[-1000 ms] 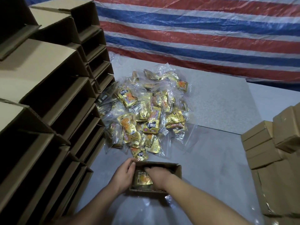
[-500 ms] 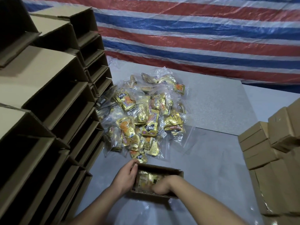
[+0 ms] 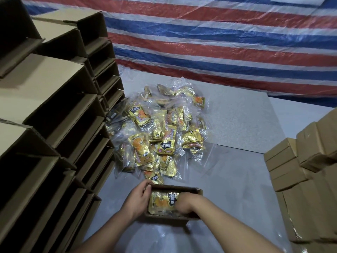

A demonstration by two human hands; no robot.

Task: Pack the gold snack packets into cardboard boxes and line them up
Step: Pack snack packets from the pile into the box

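A small open cardboard box (image 3: 182, 188) sits on the grey table near me. Gold snack packets (image 3: 161, 202) lie inside it. My left hand (image 3: 137, 199) grips the box's left end, fingers curled over the rim. My right hand (image 3: 187, 202) is down inside the box at its right end, fingers curled against the packets; whether it holds one I cannot tell. Just beyond the box lies a loose pile of gold packets (image 3: 158, 136) in clear wrap.
Tall stacks of open empty cardboard boxes (image 3: 54, 125) wall off the left side. Closed boxes (image 3: 300, 170) are stacked at the right. A red, white and blue striped tarp (image 3: 218, 42) hangs behind the grey table (image 3: 237, 179).
My right hand has slid from the middle of the box to its right end, uncovering the packets. The left hand stays on the box's left end.
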